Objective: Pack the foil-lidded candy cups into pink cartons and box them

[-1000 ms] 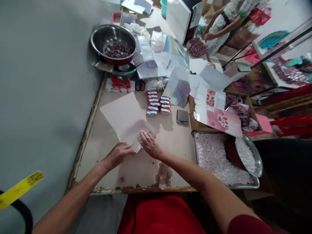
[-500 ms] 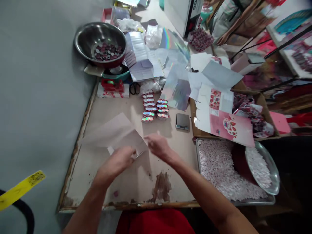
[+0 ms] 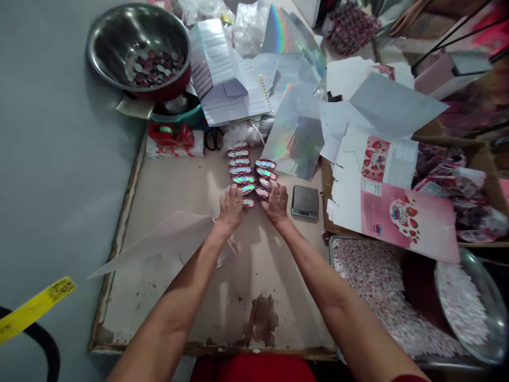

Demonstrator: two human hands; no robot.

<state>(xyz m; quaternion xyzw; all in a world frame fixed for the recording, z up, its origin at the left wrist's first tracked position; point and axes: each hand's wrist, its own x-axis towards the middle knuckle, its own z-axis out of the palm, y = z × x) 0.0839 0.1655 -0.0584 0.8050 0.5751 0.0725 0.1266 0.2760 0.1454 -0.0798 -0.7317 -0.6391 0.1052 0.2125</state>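
The table (image 3: 167,185), a worn board with peeling patches near its front edge, runs along a grey wall (image 3: 47,132) and is crowded at the far end and right side. On the right sits a metal tray (image 3: 334,249) full of small pale candies (image 3: 369,286), with a steel dish (image 3: 477,313) of the same resting in it. Above the tray a pink strawberry carton (image 3: 405,217) lies flat over a cardboard box (image 3: 489,175) of wrapped packets. At the far left a steel bowl (image 3: 139,48) holds dark round pieces, and beside it lie holographic sheets (image 3: 294,132) and white papers (image 3: 226,85). Near the left forearm a pale sheet (image 3: 159,241) lies half lifted off the board, its corner tucked under the arm. Behind the bowl's base are a red tape holder (image 3: 170,135) and black scissors (image 3: 214,139). A small dark scale (image 3: 305,201) sits just right of the right hand. In the middle of the board two rows of small shiny packs (image 3: 248,170) stand side by side, and both hands are at the near end of these rows. The left hand (image 3: 231,208) lies palm down, fingers loosely spread and slightly curled, fingertips on the nearest packs of the left row. The right hand (image 3: 276,204) does the same on the right row, fingers bent over the nearest pack; whether either hand actually grips a pack cannot be told.
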